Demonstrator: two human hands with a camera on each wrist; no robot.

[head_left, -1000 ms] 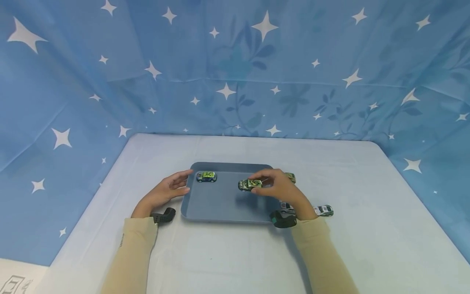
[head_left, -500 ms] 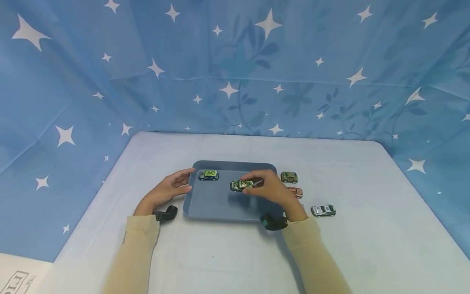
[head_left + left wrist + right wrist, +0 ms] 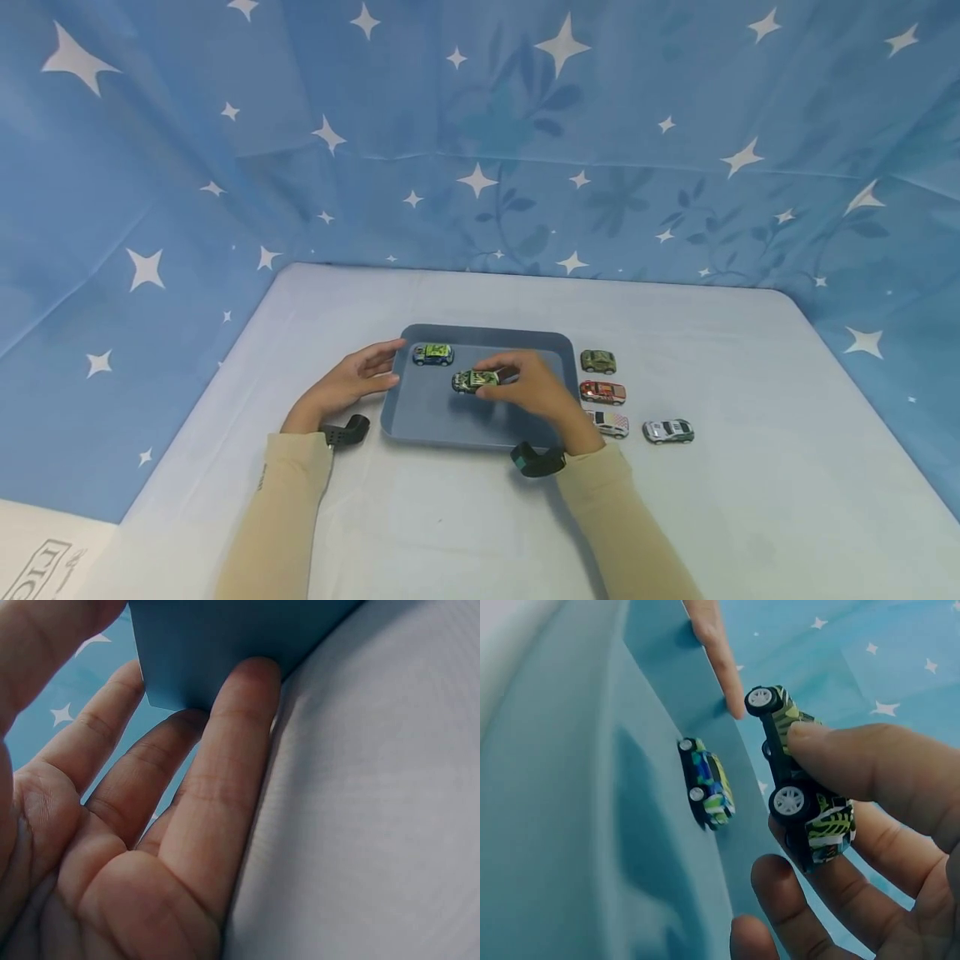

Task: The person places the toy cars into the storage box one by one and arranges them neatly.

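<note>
A camouflage-patterned toy car [image 3: 472, 381] is pinched between the thumb and fingers of my right hand [image 3: 534, 388], held above the blue-grey tray [image 3: 442, 423]. The right wrist view shows its white-spoked wheels and the thumb pressed on its side. Inside the tray, near the far left corner, stands a blue and yellow-green toy car [image 3: 433, 355]. My left hand [image 3: 351, 385] rests at the tray's left side, its extended fingers touching the outer wall. In the left wrist view the fingertips [image 3: 251, 682] lie against that wall, close to the white tabletop.
Right of the tray, an olive toy car [image 3: 597, 361], a red toy car [image 3: 602, 392] and a white toy car [image 3: 611, 424] stand in a column, the white one partly hidden by the right arm. A silver-green toy car [image 3: 668, 431] stands farther right. A starry blue curtain [image 3: 480, 125] hangs behind.
My right hand has carried the camouflage toy car leftward over the tray, toward the blue and yellow-green one. The cars at the right have come out from behind the arm. My left hand stays put.
</note>
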